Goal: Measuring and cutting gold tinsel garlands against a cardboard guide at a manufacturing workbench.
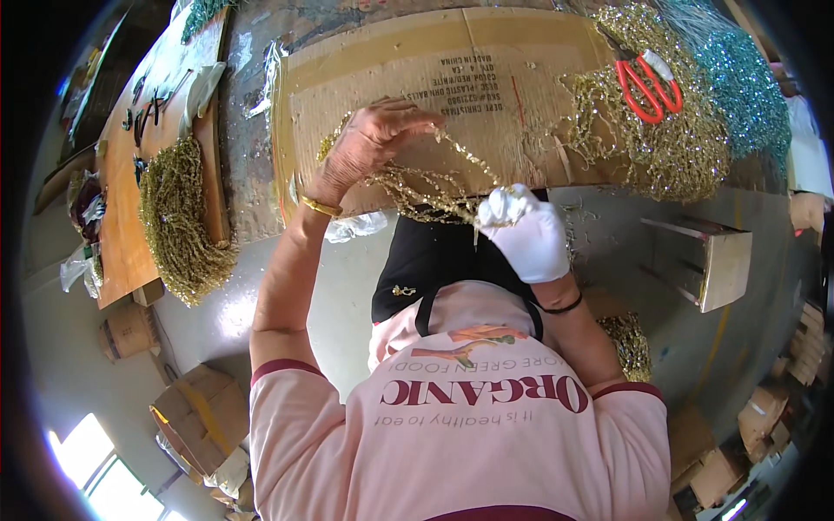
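My bare left hand (382, 130), with a gold bangle at the wrist, is above the cardboard's near edge. Its fingertips pinch a strand of glittery gold garland (469, 158), which runs down to the other hand. My right hand (526, 234) wears a white glove and is closed around a bunch of gold strands (426, 193). These loop between both hands and pass under the left wrist. The gloved fingertips are partly hidden by their own curl. A larger heap of gold garland (678, 143) lies at the right, with red-handled scissors (647, 87) on top.
A flattened cardboard sheet (373, 74) covers the table. Teal tinsel (747, 95) lies at far right. To the left, a gold garland bundle (182, 217) hangs over a wooden board (122, 208) holding pliers (152, 108). A stool (721, 260) and a carton (200, 417) stand below.
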The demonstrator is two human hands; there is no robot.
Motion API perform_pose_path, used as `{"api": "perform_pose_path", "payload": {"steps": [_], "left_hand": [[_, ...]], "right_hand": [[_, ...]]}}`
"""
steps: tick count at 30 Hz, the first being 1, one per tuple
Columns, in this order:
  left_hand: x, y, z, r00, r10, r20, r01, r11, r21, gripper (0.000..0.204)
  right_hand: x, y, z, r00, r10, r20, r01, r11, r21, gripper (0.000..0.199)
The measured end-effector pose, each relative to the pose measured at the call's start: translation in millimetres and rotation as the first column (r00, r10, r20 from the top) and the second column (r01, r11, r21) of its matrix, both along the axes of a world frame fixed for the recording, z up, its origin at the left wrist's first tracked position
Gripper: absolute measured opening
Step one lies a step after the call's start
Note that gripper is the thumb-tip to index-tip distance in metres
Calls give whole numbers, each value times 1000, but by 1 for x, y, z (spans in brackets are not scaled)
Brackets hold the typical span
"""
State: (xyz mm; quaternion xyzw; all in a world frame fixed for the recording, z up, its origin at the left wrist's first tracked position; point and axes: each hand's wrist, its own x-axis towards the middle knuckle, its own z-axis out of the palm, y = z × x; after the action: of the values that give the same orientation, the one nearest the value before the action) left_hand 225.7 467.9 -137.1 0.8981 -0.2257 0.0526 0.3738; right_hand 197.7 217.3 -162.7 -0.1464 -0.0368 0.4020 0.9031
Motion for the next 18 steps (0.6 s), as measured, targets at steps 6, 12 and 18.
{"api": "perform_pose_path", "payload": {"steps": [6, 12, 18], "left_hand": [[8, 2, -7, 995, 25, 93, -26, 1000, 6, 30], [9, -2, -10, 991, 56, 124, -53, 998, -30, 34], [12, 4, -10, 994, 44, 105, -38, 998, -59, 37]], "right_hand": [[-19, 4, -1, 996, -44, -83, 40, 998, -52, 10], [-26, -1, 1, 998, -56, -21, 54, 995, -90, 11], [-30, 0, 5, 998, -54, -39, 49, 991, -123, 12]]}}
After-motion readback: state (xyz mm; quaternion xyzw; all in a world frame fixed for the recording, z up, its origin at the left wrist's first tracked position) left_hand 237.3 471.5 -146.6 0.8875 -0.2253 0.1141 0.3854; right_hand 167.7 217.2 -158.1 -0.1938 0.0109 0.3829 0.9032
